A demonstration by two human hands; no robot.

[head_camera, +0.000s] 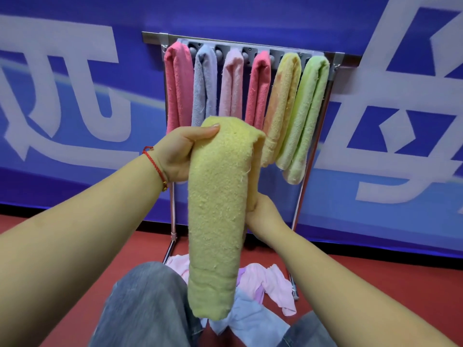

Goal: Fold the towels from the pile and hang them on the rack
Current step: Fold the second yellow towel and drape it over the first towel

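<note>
A folded yellow towel hangs lengthwise in front of me. My left hand grips its top fold, thumb on the near face. My right hand holds the towel's right edge at mid-height, its fingers hidden behind the cloth. Behind stands the metal rack with several folded towels draped over its pegs: pink, grey-blue, pale pink, coral, orange-yellow and green. The pile of unfolded towels, pink and pale blue, lies on the floor below.
A blue banner wall with large white characters runs behind the rack. The floor is red. My knees in grey jeans are at the bottom of the view, close to the pile. The rack's legs reach the floor either side.
</note>
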